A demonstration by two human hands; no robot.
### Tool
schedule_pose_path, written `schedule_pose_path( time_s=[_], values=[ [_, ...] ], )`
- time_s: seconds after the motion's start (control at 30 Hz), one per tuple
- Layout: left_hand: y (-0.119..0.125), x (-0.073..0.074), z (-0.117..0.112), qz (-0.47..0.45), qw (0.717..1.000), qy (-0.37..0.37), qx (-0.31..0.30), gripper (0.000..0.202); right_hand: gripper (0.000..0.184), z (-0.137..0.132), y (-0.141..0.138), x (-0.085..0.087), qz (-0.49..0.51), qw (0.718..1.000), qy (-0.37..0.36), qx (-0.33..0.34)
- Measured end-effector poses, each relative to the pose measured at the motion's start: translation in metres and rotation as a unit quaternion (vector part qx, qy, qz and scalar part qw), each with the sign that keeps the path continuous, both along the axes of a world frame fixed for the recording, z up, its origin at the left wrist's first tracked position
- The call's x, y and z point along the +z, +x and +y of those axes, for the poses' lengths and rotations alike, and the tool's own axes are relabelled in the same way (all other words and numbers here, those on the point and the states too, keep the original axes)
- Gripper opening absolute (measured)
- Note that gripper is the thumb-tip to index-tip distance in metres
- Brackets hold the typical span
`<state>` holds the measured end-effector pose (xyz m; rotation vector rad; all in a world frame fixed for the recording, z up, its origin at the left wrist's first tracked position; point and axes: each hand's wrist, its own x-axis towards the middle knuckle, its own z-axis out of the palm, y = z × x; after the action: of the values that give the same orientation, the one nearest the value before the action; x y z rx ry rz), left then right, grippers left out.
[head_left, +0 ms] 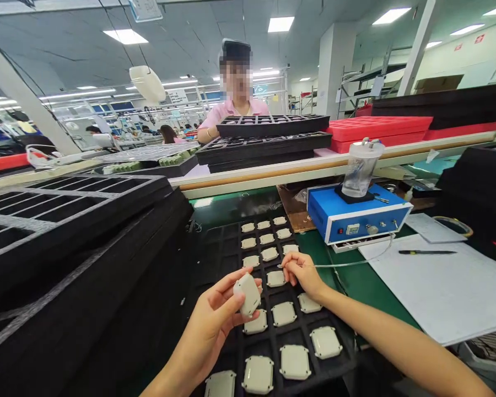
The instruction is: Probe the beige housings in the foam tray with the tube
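Observation:
My left hand (pixel 215 320) is closed round a small cream plastic housing (pixel 248 293), lifted just above a black foam tray (pixel 221 251). Several more cream housings (pixel 283 313) lie in the tray's cells in three columns. My right hand (pixel 301 271) pinches the tip of a thin clear tube (pixel 355 262) over the tray, a little right of the held housing. The tube runs to a blue control box (pixel 357 216) with a clear jar (pixel 360 168) standing on top.
Tall stacks of black foam trays (pixel 66 253) fill the left. White paper sheets (pixel 442 281) with a pen (pixel 425 252) lie at right on the green mat. Across a conveyor rail (pixel 314 165), a person in pink (pixel 236 107) stands behind more black trays; red trays (pixel 376 129) lie beyond.

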<state>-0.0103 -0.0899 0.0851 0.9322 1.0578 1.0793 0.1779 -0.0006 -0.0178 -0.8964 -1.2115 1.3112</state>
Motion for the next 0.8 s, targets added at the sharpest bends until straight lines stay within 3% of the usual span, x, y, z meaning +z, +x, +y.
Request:
schedule_pose_path(
  time_s=[0.23, 0.47, 0.8],
  values=[
    [-0.027, -0.005, -0.019, 0.026, 0.994, 0.035, 0.096, 0.052, 0.009, 0.000, 0.001, 0.000, 0.000, 1.000, -0.003, 0.012],
    [-0.050, -0.023, -0.021, 0.100, 0.991, 0.037, 0.084, 0.046, 0.009, 0.002, 0.001, 0.007, 0.004, 1.000, -0.015, 0.014],
    [-0.071, -0.039, -0.019, 0.092, 0.987, 0.081, 0.102, 0.035, 0.006, -0.005, 0.007, 0.006, -0.044, 0.999, -0.002, 0.005]
  ],
)
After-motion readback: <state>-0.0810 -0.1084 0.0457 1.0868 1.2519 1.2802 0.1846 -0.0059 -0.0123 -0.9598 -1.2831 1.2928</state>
